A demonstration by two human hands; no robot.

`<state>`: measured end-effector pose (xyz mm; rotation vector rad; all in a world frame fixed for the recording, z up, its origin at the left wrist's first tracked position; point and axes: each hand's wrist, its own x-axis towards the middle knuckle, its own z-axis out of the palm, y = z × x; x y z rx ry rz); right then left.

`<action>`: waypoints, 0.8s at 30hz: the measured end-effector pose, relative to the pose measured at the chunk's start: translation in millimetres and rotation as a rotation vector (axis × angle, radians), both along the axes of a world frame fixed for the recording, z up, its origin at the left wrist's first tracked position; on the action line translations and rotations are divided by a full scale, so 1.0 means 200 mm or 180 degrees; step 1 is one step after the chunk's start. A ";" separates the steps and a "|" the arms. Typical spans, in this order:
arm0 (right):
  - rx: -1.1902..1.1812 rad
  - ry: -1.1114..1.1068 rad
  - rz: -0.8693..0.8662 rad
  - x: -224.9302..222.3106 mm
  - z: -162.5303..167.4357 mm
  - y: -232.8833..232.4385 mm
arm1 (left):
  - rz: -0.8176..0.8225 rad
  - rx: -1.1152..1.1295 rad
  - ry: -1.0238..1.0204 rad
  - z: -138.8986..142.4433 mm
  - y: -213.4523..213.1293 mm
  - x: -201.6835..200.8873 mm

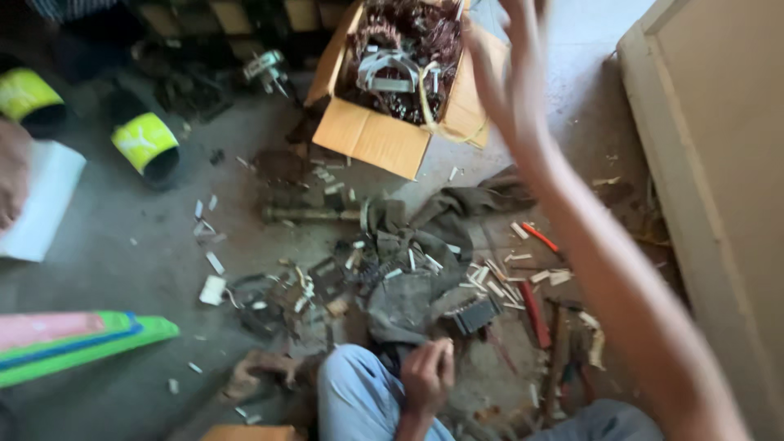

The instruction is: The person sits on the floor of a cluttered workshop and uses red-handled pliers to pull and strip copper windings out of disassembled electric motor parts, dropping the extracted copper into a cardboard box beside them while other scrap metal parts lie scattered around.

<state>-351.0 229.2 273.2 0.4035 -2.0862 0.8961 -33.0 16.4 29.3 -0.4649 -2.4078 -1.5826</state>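
your right hand point(510, 69) rises spread over the cardboard box point(392, 122) of copper scrap; your left hand point(426, 376), seemingly curled, rests on your knee above the littered concrete floor point(106, 245) beside a wall point(719, 163).

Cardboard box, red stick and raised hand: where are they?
cardboard box point(371, 135): head view, front flap.
red stick point(535, 314): head view, middle of it.
right hand point(510, 73): head view, raised palm.
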 end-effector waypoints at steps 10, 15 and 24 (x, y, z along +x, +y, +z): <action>-0.0859 -0.2735 -0.1637 2.28 -1.00 0.06 | 0.0370 0.0396 -0.0857 -0.09 0.00 0.06; 0.0335 -0.2214 -0.1917 2.66 -1.32 0.09 | 0.0344 0.0986 -0.1556 -0.13 0.01 0.11; -0.1828 -0.2775 -0.1459 2.31 -1.11 0.00 | 0.0320 0.0479 -0.1207 0.08 -0.02 0.20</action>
